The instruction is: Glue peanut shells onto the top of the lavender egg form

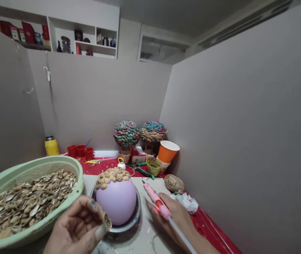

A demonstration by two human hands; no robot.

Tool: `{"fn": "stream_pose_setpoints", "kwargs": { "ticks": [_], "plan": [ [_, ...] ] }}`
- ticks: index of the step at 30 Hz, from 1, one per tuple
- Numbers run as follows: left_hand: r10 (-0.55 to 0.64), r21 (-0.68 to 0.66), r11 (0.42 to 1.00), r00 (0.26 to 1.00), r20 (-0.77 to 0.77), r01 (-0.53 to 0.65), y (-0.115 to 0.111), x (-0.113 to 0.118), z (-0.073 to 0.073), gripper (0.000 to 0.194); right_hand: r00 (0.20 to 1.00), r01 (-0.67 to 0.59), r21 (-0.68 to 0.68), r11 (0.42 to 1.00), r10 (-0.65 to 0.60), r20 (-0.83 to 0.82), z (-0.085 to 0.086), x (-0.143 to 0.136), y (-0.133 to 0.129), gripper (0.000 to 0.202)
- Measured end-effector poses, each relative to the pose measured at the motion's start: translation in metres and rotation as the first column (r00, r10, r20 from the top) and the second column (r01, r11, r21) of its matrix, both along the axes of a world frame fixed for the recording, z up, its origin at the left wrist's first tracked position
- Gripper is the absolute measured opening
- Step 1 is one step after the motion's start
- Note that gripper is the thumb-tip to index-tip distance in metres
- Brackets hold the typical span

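Between thumb and fingers, my left hand (78, 225) pinches a peanut shell (106, 221) in front of a lilac balloon (117, 203). Peanut shells (113, 176) cover the balloon's top; its lower part is bare. It rests in a round metal bowl (137, 211). To the right, my right hand (175, 215) is wrapped round a pink glue gun (157, 201), its dark nozzle pointing up and away from me. A clear glue stick (180, 234) sticks out of the gun's back end. The gun is apart from the balloon.
A green basket (80, 173) of peanut shells stands at left. Behind are red cups (80, 151), a yellow bottle (51, 146), two colourful shell-covered trees (127, 134), an orange paper cup (167, 151) and green-handled pliers (145, 173). Twine (174, 183) and crumpled tissue (186, 201) lie right, beside a grey partition (235, 123).
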State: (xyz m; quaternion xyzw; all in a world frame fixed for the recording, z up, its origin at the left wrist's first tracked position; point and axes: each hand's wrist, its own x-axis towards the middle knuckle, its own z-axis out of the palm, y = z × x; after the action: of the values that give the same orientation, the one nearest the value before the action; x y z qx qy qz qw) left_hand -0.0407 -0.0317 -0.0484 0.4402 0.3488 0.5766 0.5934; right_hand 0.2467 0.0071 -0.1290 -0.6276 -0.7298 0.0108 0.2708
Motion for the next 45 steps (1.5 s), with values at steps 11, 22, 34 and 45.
{"fn": "stream_pose_setpoints", "kwargs": {
  "ticks": [11, 22, 34, 45],
  "plan": [
    [0.18, 0.243, 0.958, 0.98, -0.085, -0.155, 0.006, -0.024, 0.038, 0.026, 0.994, -0.033, -0.183, 0.983, 0.051, 0.093, 0.021, 0.014, -0.002, 0.019],
    [0.361, 0.557, 0.812, 0.6, -0.713, 0.174, 0.03, -0.019, 0.042, 0.006, 0.877, -0.416, 0.156, 0.896, 0.44, -0.193, 0.097, -0.045, 0.041, 0.034],
    [0.523, 0.572, 0.684, 0.243, -0.817, 0.452, 0.058, 0.001, 0.023, 0.021, 0.712, -0.598, 0.169, 0.783, 0.616, -0.336, 0.063, -0.074, 0.09, 0.044],
    [0.577, 0.571, 0.612, 0.184, -0.795, 0.547, 0.064, 0.012, 0.024, 0.021, 0.649, -0.61, 0.209, 0.764, 0.633, -0.422, 0.06, -0.075, 0.085, 0.044]
  ]
}}
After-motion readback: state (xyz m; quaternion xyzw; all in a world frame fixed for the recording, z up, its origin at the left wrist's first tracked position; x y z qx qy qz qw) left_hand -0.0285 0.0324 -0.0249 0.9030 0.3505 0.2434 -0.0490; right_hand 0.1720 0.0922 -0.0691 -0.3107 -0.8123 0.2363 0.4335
